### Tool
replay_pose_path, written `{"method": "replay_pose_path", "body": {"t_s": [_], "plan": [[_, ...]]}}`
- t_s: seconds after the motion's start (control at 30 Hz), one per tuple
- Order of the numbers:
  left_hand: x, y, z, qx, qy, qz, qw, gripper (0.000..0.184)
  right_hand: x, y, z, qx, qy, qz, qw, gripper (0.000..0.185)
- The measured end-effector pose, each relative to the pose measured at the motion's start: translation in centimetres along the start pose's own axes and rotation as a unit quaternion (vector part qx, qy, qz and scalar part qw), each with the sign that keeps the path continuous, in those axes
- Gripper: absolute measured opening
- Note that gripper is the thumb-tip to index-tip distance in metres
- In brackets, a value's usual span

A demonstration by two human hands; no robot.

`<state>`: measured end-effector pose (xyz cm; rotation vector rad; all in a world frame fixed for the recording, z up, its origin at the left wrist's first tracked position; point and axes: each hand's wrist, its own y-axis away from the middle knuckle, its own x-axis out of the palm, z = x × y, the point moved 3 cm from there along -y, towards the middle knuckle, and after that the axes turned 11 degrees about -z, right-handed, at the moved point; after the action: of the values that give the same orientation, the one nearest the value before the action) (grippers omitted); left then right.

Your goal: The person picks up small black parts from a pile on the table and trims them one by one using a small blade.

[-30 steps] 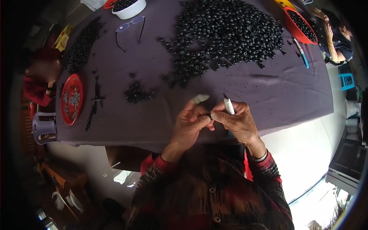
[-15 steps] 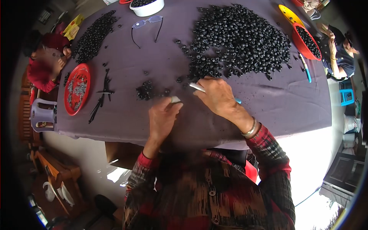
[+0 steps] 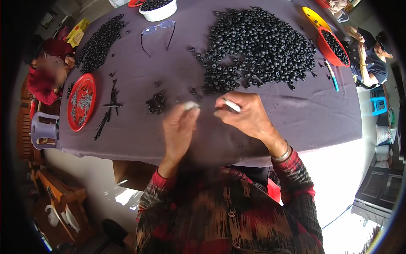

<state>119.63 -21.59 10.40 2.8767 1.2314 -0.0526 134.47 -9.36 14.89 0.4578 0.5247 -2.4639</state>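
Note:
My right hand [image 3: 245,114] is closed around a white-bodied tool [image 3: 231,105], just below the large pile of small black ring-like pieces [image 3: 262,46]. Blurred by motion, my left hand [image 3: 179,127] is over the cloth to the right of a small cluster of black pieces [image 3: 155,103]. A pale cover sits on one of its fingertips, and whether it holds a piece cannot be made out. A few loose black pieces [image 3: 193,91] lie between the cluster and the large pile.
Purple-grey cloth [image 3: 139,135] covers the table. On it are a red plate [image 3: 86,80], black tools [image 3: 112,104], glasses [image 3: 158,28], a white bowl [image 3: 158,15], a red bowl [image 3: 330,53], a yellow plate [image 3: 311,15] and a pen [image 3: 334,80]. One person [image 3: 46,80] sits left, another [image 3: 372,63] right.
From a meeting point near the table edge, my hands have separated; the left moved left, the right up towards the pile. Since the middle frame, my right hand has drawn slightly back from the pile.

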Motion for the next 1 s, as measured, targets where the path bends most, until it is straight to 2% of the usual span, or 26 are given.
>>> {"method": "replay_pose_path", "body": {"t_s": [0.03,0.1,0.2,0.37,0.47,0.57,0.67,0.87,0.97,1.0], "plan": [[0.8,0.7,-0.3,-0.077,0.054,0.063,0.994,0.015,-0.4,0.6,0.2,0.018,-0.048,0.002,0.999,0.019],[2.7,1.9,-1.0,-0.175,0.218,0.156,0.947,0.02,-1.3,1.5,0.5,-0.024,-0.101,-0.023,0.994,0.015],[4.6,2.8,-1.9,-0.208,0.302,0.186,0.912,0.023,-2.3,2.8,0.3,-0.017,-0.188,-0.001,0.982,0.017],[5.9,3.3,-0.9,-0.187,0.337,0.217,0.897,0.019,-3.3,4.0,0.8,-0.015,-0.276,-0.011,0.961,0.018],[6.5,3.9,-1.3,-0.185,0.347,0.215,0.894,0.016,-4.2,4.3,0.3,-0.089,-0.167,-0.017,0.982,0.02],[6.7,4.3,-1.5,-0.194,0.359,0.202,0.89,0.016,-4.1,4.7,0.7,-0.025,-0.223,-0.025,0.974,0.021],[6.8,4.7,-1.5,-0.193,0.364,0.209,0.887,0.016,-4.4,4.9,1.0,-0.038,-0.188,-0.032,0.981,0.021],[7.0,5.1,-1.1,-0.192,0.396,0.239,0.866,0.015,-4.1,5.5,0.8,-0.01,-0.243,-0.012,0.97,0.019],[7.0,5.1,-1.1,-0.214,0.393,0.245,0.86,0.014,-4.1,5.7,0.7,0.082,-0.344,0.013,0.935,0.012],[6.9,5.0,-1.1,-0.224,0.392,0.249,0.857,0.014,-4.2,5.6,0.8,0.089,-0.337,0.013,0.937,0.01]]}}
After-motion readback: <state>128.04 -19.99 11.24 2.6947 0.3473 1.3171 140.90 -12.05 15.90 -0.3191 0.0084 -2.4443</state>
